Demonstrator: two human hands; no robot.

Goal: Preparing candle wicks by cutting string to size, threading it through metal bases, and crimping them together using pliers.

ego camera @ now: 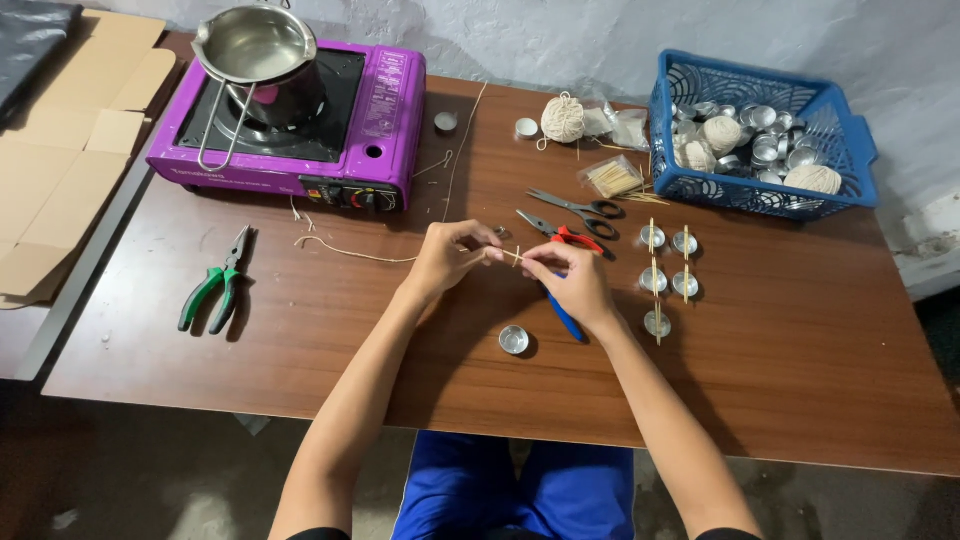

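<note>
Pale string (350, 250) trails across the brown table (300, 340), pinched at its end in the left hand (447, 256), fingers closed tight on it. The right hand (572, 280) nips a small wooden stick (517, 257) between fingertips, touching the string. An empty metal cup (513, 339) sits just below.

On my far left a purple portable gas stove (300, 110) carries a steel pot (258, 50), and green-handled pliers (218, 285) lie on the bench (300, 350) before it. At far right, I see a blue basket (765, 135) containing metal cups and twine balls. Black scissors (580, 208) lie near it.
</note>
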